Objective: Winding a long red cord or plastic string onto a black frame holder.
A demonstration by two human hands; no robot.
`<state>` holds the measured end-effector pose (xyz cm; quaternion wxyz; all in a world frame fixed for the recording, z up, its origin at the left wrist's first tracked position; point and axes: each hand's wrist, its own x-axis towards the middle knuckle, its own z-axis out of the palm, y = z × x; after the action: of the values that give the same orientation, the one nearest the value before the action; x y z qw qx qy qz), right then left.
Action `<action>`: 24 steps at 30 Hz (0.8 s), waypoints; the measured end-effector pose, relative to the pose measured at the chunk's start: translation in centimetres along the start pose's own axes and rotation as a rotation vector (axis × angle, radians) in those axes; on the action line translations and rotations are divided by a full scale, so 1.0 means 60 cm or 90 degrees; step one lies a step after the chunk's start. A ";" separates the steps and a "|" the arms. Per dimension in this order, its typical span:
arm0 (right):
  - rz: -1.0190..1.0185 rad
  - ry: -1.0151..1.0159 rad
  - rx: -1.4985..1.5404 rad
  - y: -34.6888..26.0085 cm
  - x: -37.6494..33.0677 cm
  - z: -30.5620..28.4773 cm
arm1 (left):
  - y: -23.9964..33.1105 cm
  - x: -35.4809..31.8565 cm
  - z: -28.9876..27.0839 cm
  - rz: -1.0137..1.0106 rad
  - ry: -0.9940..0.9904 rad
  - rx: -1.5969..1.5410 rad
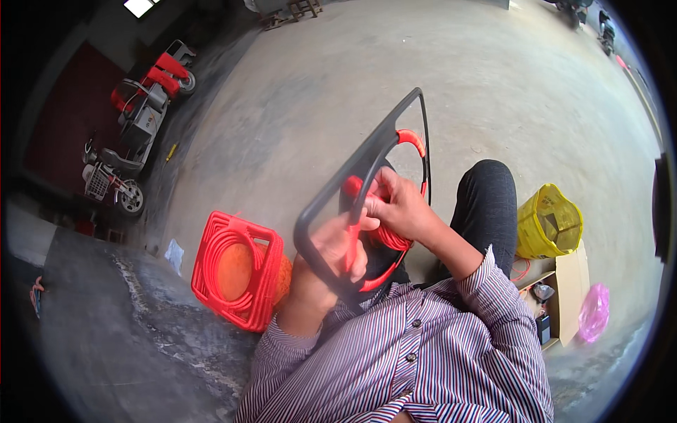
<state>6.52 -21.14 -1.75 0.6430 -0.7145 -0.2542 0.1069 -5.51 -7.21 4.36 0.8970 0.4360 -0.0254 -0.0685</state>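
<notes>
Lighting is even, diffuse daylight. The pale grey concrete floor (pixel 437 77) is brightest at the far right and centre, slightly washed out, with no hard glare. The far left falls into deep shade, where a bright rectangular skylight (pixel 139 6) is clipped to white. The near left floor is darker. Shadows are soft and short. Fisheye distortion bends straight lines toward the rim, and a black vignette closes the corners. Rim detail is soft; the centre is acceptably sharp.
</notes>
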 end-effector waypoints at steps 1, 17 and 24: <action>-0.003 -0.018 0.217 -0.036 0.012 0.008 | -0.005 -0.002 0.006 0.054 0.010 -0.001; 0.085 -0.126 0.418 -0.052 -0.066 -0.054 | -0.020 -0.007 0.017 0.002 0.172 -0.270; 0.042 -0.054 0.498 -0.101 -0.104 -0.019 | -0.020 0.008 0.017 0.020 0.080 -0.096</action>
<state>0.38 -24.97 3.21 0.8519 -0.4182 -0.1974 0.2456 -5.28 -8.78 4.03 0.9280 0.3704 0.0292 -0.0288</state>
